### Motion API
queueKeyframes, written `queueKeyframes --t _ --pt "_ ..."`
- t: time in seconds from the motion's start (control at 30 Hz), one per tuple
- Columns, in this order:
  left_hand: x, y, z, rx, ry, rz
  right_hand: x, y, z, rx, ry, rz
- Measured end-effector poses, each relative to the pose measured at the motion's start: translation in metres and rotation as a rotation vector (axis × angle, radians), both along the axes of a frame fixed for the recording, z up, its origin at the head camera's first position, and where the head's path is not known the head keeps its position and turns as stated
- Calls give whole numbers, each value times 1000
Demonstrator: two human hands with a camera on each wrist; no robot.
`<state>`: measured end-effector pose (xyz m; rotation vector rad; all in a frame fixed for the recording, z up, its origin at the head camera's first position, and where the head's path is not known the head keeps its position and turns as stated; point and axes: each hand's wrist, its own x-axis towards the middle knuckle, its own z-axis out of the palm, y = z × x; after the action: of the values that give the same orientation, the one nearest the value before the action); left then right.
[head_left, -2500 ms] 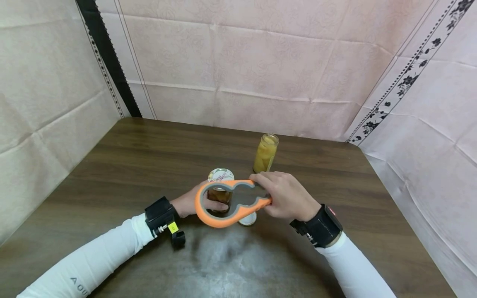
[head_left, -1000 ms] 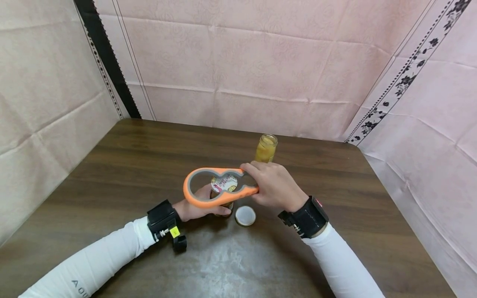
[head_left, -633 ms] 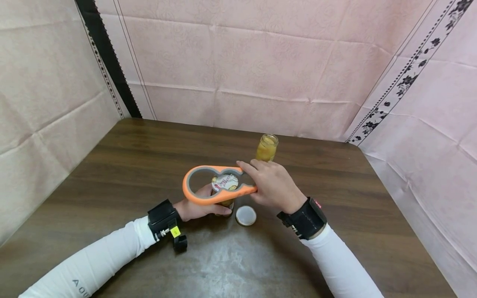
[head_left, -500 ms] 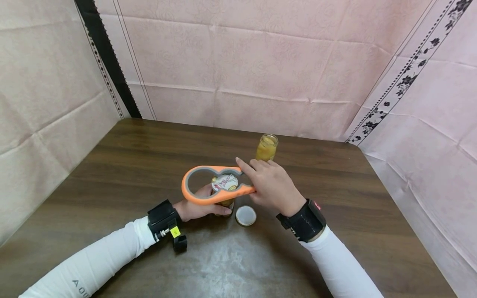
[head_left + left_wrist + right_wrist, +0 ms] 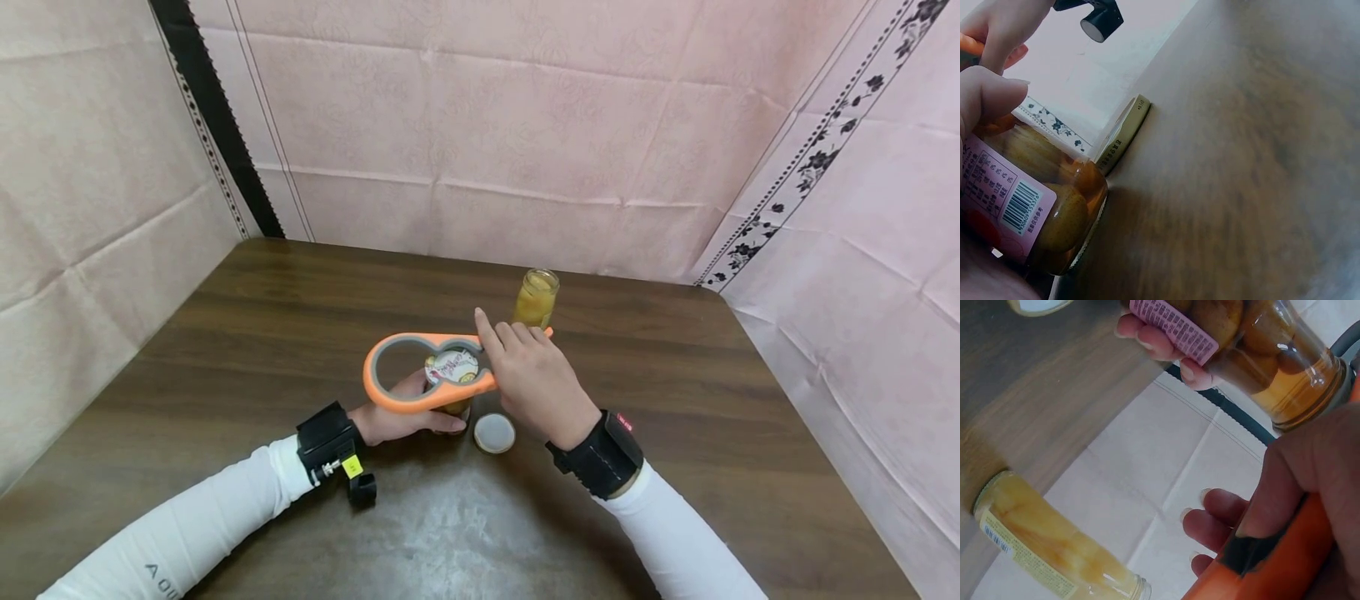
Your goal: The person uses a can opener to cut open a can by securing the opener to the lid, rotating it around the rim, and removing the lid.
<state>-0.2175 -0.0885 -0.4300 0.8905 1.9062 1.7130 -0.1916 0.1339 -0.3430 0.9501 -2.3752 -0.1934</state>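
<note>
My left hand (image 5: 401, 419) grips a glass jar of brown fruit (image 5: 450, 407) that stands on the table; its pink label shows in the left wrist view (image 5: 1004, 203). An orange jar opener (image 5: 397, 398) lies over the jar's printed lid (image 5: 452, 367), which sits in the tool's middle loop. My right hand (image 5: 528, 377) holds the opener's handle, thumb over the orange grip (image 5: 1272, 562), index finger stretched out. The same jar (image 5: 1254, 356) with the left hand's fingers (image 5: 1160, 344) round it shows in the right wrist view.
A loose white lid (image 5: 494, 433) lies on the dark wooden table (image 5: 300, 333) just right of the held jar. A second, lidless jar of yellow fruit (image 5: 537, 298) stands behind my right hand. Pink cloth walls enclose the table on three sides.
The opener has come up from the table's front and settled over the jar's lid. My right hand has slid left along the handle and its fingers have straightened.
</note>
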Motion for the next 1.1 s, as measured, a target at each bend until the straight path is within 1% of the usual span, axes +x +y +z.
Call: queueKeyframes --t 0.2,0.43,0.6,0.77,0.87,1.03,1.1 --pt "2 -1 1 -7 -25 -5 0 -4 -1 -28 6 15" --pt "1 -1 2 -11 6 -9 2 -5 1 -18 25 -14" --pt "1 0 4 -25 13 -4 2 -6 3 -13 18 -36" --pt "2 -1 6 -30 14 -19 4 -7 5 -18 -46 -48" --pt "1 -1 7 -32 32 -29 5 -8 5 -23 -90 -48" --pt "1 -1 5 -54 54 -13 5 -9 6 -20 -121 -39" --pt "1 -1 5 -61 46 -8 5 -9 7 -13 -133 -37"
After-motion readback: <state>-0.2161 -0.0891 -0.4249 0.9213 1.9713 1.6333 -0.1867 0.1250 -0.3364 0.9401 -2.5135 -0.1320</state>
